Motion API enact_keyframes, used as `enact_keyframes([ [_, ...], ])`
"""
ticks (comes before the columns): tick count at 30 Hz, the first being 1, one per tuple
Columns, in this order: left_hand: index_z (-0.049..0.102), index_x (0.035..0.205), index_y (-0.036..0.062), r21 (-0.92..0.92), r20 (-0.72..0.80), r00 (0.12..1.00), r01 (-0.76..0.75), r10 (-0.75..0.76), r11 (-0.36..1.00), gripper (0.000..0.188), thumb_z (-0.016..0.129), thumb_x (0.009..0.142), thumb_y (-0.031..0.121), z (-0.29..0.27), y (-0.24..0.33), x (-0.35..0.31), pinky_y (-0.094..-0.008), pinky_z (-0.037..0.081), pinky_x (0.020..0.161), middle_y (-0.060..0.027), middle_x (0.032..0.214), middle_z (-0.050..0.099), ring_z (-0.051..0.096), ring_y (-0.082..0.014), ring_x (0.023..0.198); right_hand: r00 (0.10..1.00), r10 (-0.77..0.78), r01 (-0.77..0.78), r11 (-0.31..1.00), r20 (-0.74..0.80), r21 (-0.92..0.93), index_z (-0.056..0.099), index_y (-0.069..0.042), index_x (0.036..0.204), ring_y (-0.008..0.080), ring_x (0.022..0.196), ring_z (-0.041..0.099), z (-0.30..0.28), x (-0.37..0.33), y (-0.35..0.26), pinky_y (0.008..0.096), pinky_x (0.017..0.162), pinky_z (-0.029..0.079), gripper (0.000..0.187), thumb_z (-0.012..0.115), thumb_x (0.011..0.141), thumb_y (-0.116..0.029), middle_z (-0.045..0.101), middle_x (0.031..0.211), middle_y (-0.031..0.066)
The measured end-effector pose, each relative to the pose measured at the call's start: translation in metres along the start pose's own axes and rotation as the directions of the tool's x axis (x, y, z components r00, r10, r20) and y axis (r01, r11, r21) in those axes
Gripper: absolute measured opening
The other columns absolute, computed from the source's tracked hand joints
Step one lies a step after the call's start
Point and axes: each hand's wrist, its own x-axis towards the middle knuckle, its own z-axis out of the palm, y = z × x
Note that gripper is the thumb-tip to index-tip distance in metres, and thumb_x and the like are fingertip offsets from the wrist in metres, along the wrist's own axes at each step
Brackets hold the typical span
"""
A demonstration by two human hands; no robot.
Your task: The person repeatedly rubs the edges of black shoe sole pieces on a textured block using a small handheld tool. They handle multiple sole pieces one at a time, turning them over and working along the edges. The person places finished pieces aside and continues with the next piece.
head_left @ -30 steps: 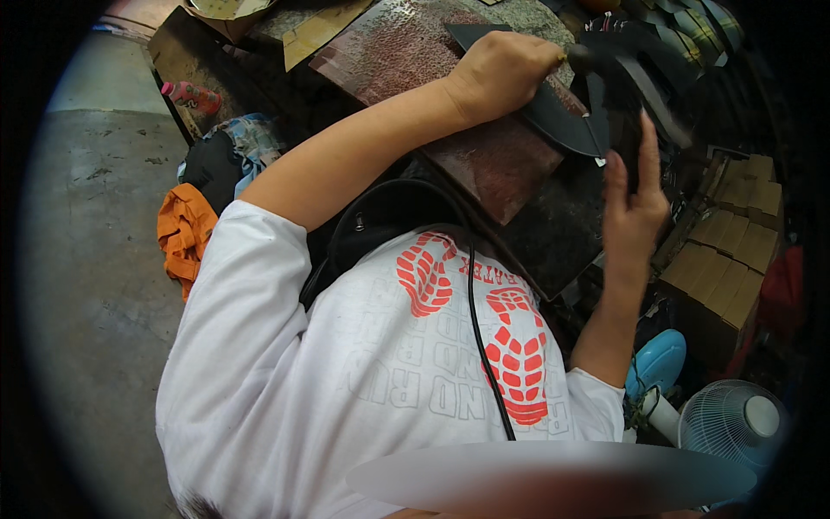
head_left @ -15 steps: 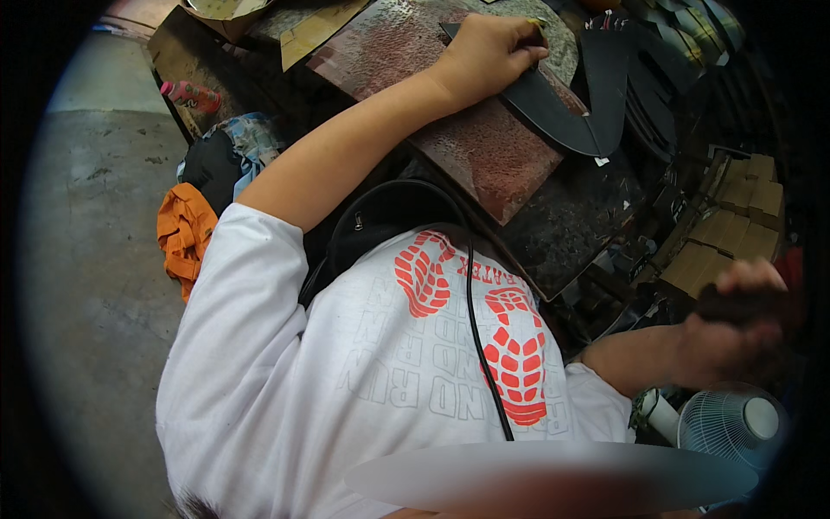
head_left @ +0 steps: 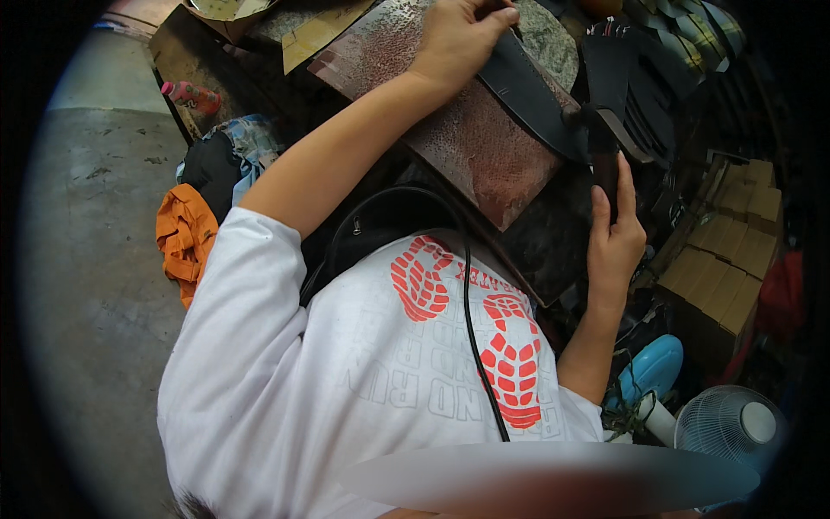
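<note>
While a dark hammer (head_left: 604,149) is held in the right grip (head_left: 619,244), a black curved piece (head_left: 532,97) is laid along the reddish slab's (head_left: 482,164) right edge; over it, the left grip (head_left: 458,41) is closed, its content being hidden.

My white shirt (head_left: 251,363) bore red shoe-sole prints (head_left: 514,372) and pale grey outlined lettering. The strip (head_left: 532,97) by my left fingers (head_left: 503,17) was plain black; the hammer (head_left: 603,143) in my right fingers (head_left: 624,182) was dark, with a paler greyish edge on its head. Along the near edge of the dark table (head_left: 553,229), the board (head_left: 484,156) was mottled reddish brown, the stone (head_left: 551,43) speckled grey. Off the table's left side were plain orange cloth (head_left: 186,233), blue patterned cloth (head_left: 252,138) and a pink-capped bottle (head_left: 194,97).
</note>
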Motion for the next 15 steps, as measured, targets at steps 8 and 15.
enact_keyframes([
  [8,0.070,0.102,0.0013,-0.082,0.198,0.963,0.204,-0.185,0.975,0.019,0.069,0.093,0.018,-0.033,0.024,-0.022,-0.0268,0.052,0.068,-0.0043,0.086,0.069,0.064,-0.0120,0.077,0.982,0.189,-0.190,0.982,0.017,0.021,0.051,-0.022,0.146,0.0320,0.100,0.073,0.012,-0.001,-0.004,0.0380,0.080,0.057,0.049,0.064,0.099,-0.026,0.071,0.115,0.0203],
  [15,0.067,0.104,0.0015,0.169,0.249,0.909,0.298,-0.334,0.939,0.022,0.069,0.092,0.021,-0.031,0.023,0.001,-0.0268,0.051,0.062,-0.0036,0.084,0.067,0.062,-0.0114,0.072,0.990,0.143,-0.140,0.986,-0.023,0.091,0.055,-0.019,0.143,0.0298,0.104,0.072,0.004,0.005,-0.007,0.0369,0.083,0.056,0.047,0.066,0.098,-0.023,0.071,0.116,0.0204],
])
